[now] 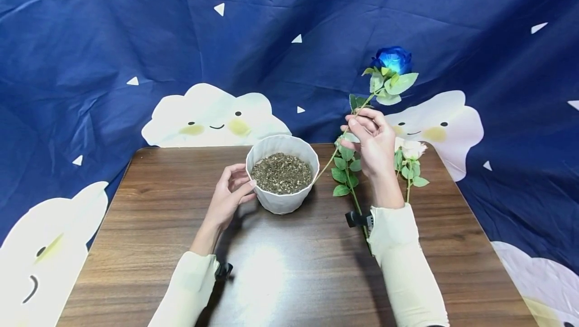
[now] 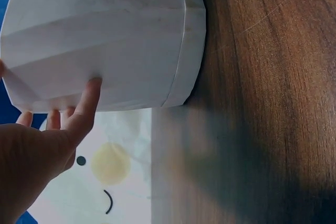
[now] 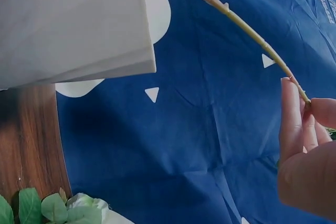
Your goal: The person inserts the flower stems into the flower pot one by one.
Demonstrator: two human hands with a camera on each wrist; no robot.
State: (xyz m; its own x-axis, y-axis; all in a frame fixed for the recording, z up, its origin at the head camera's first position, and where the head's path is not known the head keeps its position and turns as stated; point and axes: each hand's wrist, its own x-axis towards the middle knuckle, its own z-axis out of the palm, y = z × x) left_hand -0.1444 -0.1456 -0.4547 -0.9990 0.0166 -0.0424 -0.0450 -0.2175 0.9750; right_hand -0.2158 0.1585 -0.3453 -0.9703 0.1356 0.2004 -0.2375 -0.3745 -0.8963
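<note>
A white pot filled with dark soil stands on the table. My left hand rests against the pot's left side, with fingertips touching the wall in the left wrist view. To the right of the pot, my right hand pinches the long green stem of a blue rose between thumb and fingers. The bloom points up and right. The stem slants down to the left, its lower end by the pot's right rim; whether it touches the rim I cannot tell.
Right of the pot lies a leafy flower stem, its top partly behind my right hand. Farther right is a white rose with green leaves. The wooden table meets a blue cloth backdrop with cloud faces.
</note>
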